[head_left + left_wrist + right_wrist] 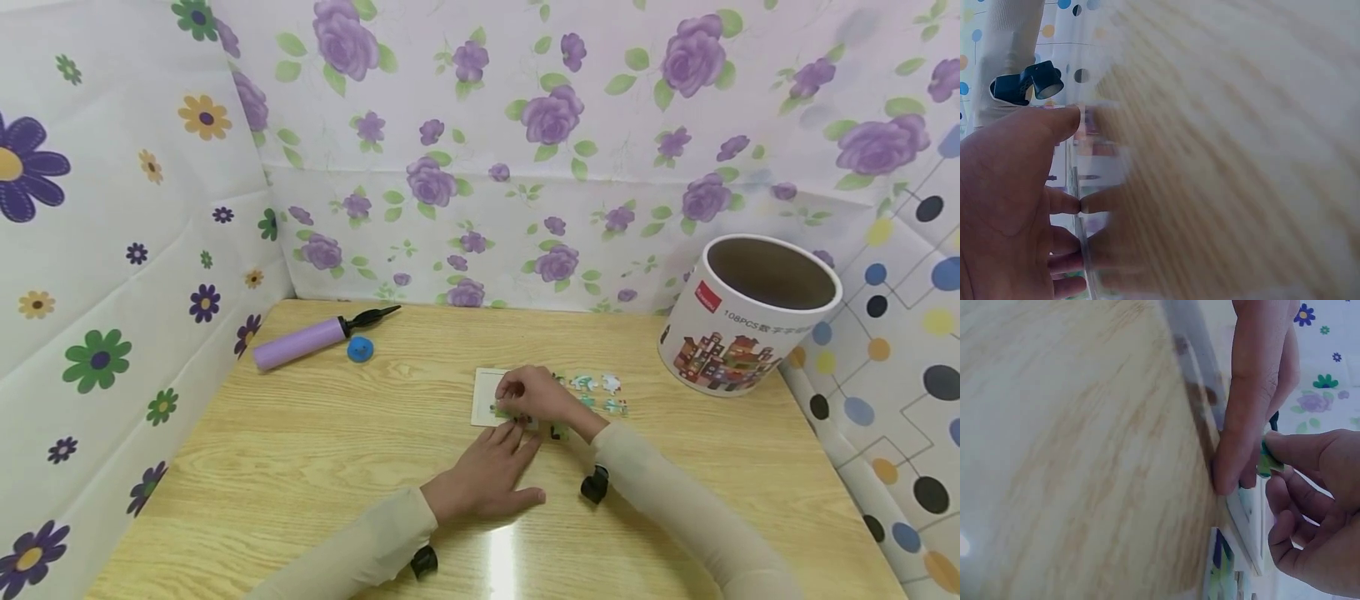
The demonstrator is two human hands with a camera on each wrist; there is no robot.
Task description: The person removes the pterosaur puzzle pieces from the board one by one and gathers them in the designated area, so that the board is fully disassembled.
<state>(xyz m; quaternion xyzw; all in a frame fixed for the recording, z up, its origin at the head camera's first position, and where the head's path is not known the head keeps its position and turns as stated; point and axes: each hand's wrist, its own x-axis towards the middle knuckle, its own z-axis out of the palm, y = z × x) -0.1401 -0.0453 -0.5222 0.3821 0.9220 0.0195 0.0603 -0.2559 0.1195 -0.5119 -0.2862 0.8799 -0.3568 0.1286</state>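
A small white puzzle tray (485, 385) lies flat on the wooden table, with a few coloured pieces at its near side. My right hand (540, 393) is over it, pinching a green puzzle piece (1268, 464) between thumb and fingers, as the right wrist view shows. Palm down, my left hand (491, 475) rests on the table, fingers straight and fingertips at the tray's near edge. Several loose puzzle pieces (583, 382) lie right of the tray, some partly behind my right forearm. The right hand hides part of the tray.
At the back right stands a big white printed bucket (731, 333). A purple hand pump (300, 343) lies at the back left, with a small blue toy (360, 348) beside it. Patterned cloth walls (480, 167) border the table (337, 442) at the back and sides.
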